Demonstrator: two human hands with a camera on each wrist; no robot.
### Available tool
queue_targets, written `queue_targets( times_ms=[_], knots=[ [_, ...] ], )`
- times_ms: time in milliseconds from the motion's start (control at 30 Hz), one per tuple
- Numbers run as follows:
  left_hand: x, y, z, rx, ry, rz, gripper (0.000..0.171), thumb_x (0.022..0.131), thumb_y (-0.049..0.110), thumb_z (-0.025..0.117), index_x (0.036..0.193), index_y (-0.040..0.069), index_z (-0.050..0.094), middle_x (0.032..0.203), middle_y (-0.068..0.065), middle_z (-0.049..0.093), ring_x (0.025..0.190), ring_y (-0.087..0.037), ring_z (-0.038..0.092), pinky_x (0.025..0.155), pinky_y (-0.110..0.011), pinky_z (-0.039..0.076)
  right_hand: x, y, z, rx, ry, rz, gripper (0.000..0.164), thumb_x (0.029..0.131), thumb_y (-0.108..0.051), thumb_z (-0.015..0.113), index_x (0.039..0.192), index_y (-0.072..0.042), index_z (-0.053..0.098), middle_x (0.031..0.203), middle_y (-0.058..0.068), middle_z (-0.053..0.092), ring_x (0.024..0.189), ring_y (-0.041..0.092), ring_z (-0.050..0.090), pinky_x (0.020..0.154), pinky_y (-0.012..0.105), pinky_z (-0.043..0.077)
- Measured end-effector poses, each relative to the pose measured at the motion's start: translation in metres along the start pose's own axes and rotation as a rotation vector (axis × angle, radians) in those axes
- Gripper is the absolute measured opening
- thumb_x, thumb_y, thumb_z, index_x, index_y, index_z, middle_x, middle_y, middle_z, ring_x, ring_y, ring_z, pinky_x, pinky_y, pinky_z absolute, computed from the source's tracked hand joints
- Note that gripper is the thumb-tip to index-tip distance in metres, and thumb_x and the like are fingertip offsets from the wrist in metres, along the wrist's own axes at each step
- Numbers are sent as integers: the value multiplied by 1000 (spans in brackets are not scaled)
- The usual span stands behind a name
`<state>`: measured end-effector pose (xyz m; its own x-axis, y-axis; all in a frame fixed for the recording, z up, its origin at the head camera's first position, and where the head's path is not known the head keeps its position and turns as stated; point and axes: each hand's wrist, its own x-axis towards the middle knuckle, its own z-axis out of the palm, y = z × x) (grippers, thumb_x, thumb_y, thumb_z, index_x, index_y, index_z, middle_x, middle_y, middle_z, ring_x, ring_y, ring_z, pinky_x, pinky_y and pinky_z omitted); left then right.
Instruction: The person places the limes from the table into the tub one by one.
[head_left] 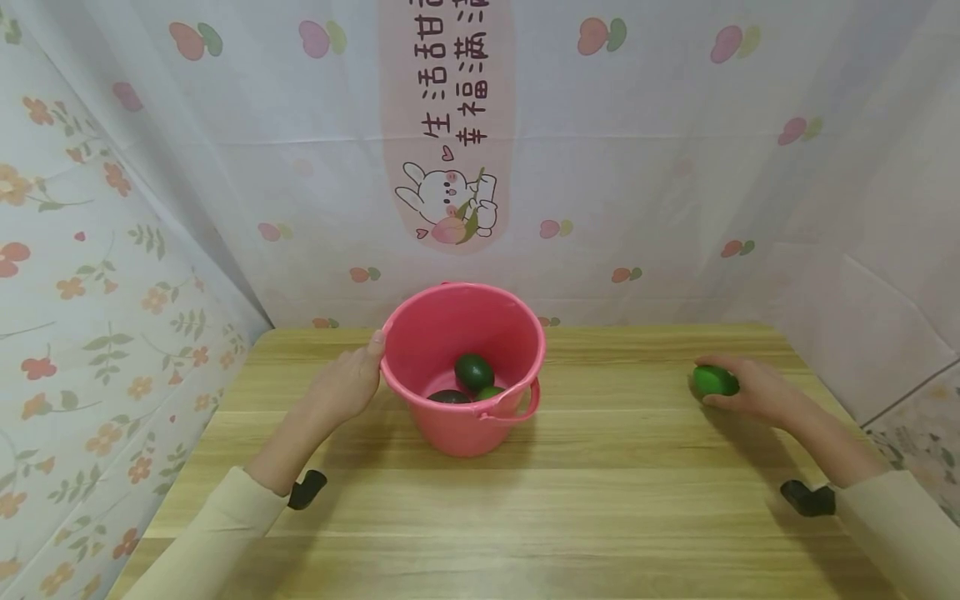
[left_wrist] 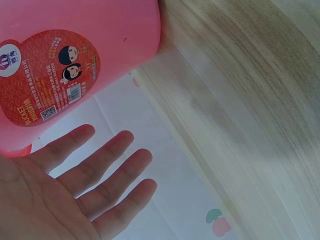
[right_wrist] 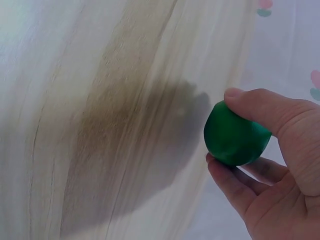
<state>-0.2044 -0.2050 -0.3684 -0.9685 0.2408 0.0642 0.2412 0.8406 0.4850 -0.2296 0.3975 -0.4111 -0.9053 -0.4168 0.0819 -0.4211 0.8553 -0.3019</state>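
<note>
A pink bucket (head_left: 465,429) stands upright on the wooden table. Inside it lie a dark green avocado-like fruit (head_left: 474,372), a blackish fruit (head_left: 448,397) and a brighter green one (head_left: 490,392), partly hidden by the front rim. My left hand (head_left: 348,379) is at the bucket's left side, thumb at the rim. In the left wrist view its four fingers (left_wrist: 107,192) are straight and spread beside the labelled wall. Far to the right, my right hand (head_left: 761,392) pinches a green lime (right_wrist: 235,134) between thumb and fingers, close over the table.
The bucket's handle (head_left: 534,402) hangs at its right front. Behind the wooden table (head_left: 480,525) hangs a white curtain (head_left: 637,167) with fruit prints, and a flowered cloth (head_left: 97,292) covers the left side. Dark wrist straps (head_left: 808,498) show near both sleeves.
</note>
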Motion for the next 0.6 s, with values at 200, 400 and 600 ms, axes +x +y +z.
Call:
queue_targets(
  times_ms=[200,400,600],
  knots=[
    [1,-1,1,6,4,2,79,108,53,2,91,14,68,100,-10,68,93,-30,65,78,-56,49,1,-9,-1,-20,7,-13,61,81,-16,87,131,4,59,120,33,62,95,44,64,69,51,52],
    [1,-1,1,3,13,-1,79,108,54,3,97,13,70,107,-11,69,97,-31,65,80,-56,49,3,-17,-2,-21,6,-33,62,81,-14,87,132,4,58,119,31,63,93,42,65,68,50,52],
    [1,-1,1,4,7,-6,80,108,54,2,95,13,69,107,-12,69,99,-33,65,80,-57,48,5,-25,-2,-9,41,-92,60,79,-11,88,129,5,60,116,29,65,94,41,65,71,51,52]
  ],
)
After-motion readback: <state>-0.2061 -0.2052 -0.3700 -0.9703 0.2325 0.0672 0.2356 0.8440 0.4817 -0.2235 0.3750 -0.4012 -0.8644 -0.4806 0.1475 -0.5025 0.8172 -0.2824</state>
